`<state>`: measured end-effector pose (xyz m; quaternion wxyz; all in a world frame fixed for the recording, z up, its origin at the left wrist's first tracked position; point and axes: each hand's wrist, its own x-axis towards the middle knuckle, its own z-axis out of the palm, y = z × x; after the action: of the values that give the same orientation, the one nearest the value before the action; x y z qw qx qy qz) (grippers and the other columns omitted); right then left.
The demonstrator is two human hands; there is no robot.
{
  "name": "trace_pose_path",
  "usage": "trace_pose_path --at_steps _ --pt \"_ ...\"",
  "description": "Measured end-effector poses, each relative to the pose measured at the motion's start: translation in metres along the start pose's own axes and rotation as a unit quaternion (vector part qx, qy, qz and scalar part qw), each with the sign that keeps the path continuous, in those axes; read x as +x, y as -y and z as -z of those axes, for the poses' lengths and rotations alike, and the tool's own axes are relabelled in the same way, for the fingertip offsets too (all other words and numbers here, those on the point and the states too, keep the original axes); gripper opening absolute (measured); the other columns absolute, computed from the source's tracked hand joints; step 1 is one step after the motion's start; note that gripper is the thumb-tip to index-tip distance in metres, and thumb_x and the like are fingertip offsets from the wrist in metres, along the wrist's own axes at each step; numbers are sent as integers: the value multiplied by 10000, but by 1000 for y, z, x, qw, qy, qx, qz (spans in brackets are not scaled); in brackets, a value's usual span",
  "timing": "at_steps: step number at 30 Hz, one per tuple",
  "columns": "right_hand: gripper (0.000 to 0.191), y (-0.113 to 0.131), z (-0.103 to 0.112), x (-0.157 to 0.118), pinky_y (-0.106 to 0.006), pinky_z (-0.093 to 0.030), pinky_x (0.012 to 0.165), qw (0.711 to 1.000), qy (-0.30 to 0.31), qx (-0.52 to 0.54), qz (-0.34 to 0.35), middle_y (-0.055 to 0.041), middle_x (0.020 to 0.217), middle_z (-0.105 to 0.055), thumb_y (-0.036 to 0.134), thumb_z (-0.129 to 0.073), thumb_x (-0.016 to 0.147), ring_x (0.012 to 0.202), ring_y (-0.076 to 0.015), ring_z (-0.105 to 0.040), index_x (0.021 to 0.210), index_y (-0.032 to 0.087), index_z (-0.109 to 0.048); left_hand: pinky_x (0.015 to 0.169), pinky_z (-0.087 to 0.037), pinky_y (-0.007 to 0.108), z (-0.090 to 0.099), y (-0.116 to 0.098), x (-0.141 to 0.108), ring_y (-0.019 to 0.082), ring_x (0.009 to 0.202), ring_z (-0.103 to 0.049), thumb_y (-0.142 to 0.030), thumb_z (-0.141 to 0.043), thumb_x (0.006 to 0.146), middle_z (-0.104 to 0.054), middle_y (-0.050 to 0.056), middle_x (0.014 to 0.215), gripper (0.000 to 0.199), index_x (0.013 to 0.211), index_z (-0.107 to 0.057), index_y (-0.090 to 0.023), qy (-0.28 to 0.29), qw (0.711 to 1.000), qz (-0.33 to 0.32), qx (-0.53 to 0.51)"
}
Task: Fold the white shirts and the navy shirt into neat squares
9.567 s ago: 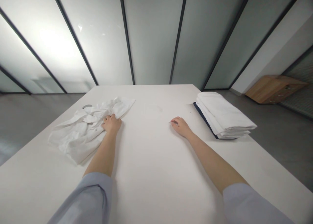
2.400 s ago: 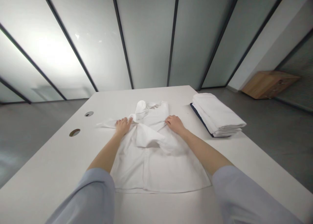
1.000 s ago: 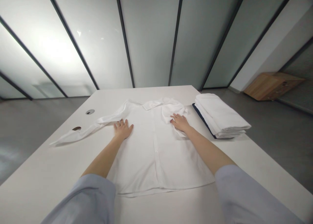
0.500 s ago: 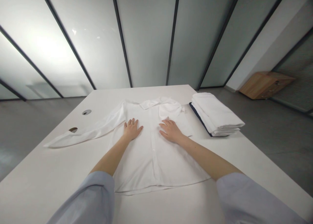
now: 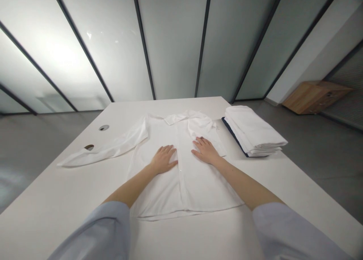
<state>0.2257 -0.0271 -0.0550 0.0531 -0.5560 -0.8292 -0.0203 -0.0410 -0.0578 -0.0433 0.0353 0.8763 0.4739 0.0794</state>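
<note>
A white button-up shirt [image 5: 164, 188] lies front side up, its collar toward the far end and its hem toward me. One sleeve stretches out to the left; the other is bunched on the right side near the collar. Flat on the shirt's front, just left of the button strip, rests my left hand [image 5: 164, 159], fingers extended. My right hand [image 5: 206, 150] lies on the right half of the front below the bunched sleeve, its fingers spread. Neither hand grips the cloth.
The white table [image 5: 70, 199] carries a stack of folded white cloth [image 5: 255, 129] on the right, with a dark blue edge [image 5: 234, 136] beneath it. Two round cable holes, one nearer [image 5: 89, 147], sit at left. A wooden cabinet [image 5: 314, 97] stands beyond, by frosted glass panels.
My left hand has slid right and toward me across the shirt, closer to the button strip. My right hand has shifted only slightly. The view has turned a little.
</note>
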Motion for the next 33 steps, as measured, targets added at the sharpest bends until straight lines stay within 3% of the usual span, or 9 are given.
trace_pose_path --at_steps 4,8,11,14,17,20,27,30,33 --pt "585 0 2 0 -420 -232 1111 1000 1 8 0 -121 1508 -341 521 -345 933 1383 -288 -281 1388 170 -453 1130 -150 543 2 -21 -7 327 1416 -213 -596 -591 731 -216 140 1557 878 1469 -281 -236 62 992 -106 -14" --pt "585 0 4 -1 -425 -235 1106 1000 7 10 4 -127 1513 -329 516 -337 935 1381 -292 -282 1391 165 -446 1134 -123 535 7 -13 -5 300 1429 -189 -601 -509 800 -198 112 1566 767 1463 -298 -279 106 986 -124 -30" --pt "584 0 3 0 -420 -223 1111 1000 6 6 6 -128 1510 -335 517 -331 937 1376 -286 -292 1394 169 -437 1136 -115 533 5 -2 1 284 1434 -178 -614 -339 889 -222 98 1561 672 1468 -297 -275 79 995 -51 -30" --pt "590 0 0 0 -414 -217 1113 1000 0 -1 2 -121 1510 -335 534 -327 933 1385 -277 -278 1395 181 -428 1128 -123 553 1 8 9 316 1438 -142 -678 -268 877 -213 117 1561 743 1476 -292 -239 56 996 69 9" --pt "612 -2 -2 0 -408 -217 1112 1000 -11 -5 -4 -127 1509 -336 559 -343 919 1386 -286 -274 1383 171 -440 1121 -134 566 2 20 13 343 1436 -128 -716 -212 860 -192 128 1565 802 1483 -282 -216 54 980 187 47" --pt "614 -10 -3 0 -418 -220 1106 1000 -25 -3 -17 -132 1504 -342 569 -368 907 1372 -304 -292 1360 168 -468 1112 -149 580 3 35 12 361 1432 -132 -736 -178 846 -172 127 1570 827 1489 -271 -224 50 963 257 62" --pt "464 -48 -1 -1 -402 -285 1065 996 -62 -8 -71 -133 1365 -495 426 -415 905 1278 -277 -393 1277 182 -545 1086 -152 633 6 51 -1 364 1428 -150 -727 -168 847 -166 126 1572 822 1501 -228 -233 60 952 290 81" --pt "494 -53 1 -2 -419 -292 1051 987 -112 -22 -111 -152 1426 -413 378 -459 869 1306 -300 -341 1313 164 -491 1079 -155 644 8 49 -2 367 1429 -141 -721 -172 849 -158 132 1573 828 1503 -219 -216 69 951 291 82" --pt "664 -54 7 -2 -457 -329 999 967 -146 -26 -206 -204 1490 -296 361 -509 822 1300 -356 -330 1416 122 -331 1077 -159 645 10 48 -2 370 1429 -136 -717 -173 850 -156 134 1573 827 1501 -228 -209 69 951 289 83"
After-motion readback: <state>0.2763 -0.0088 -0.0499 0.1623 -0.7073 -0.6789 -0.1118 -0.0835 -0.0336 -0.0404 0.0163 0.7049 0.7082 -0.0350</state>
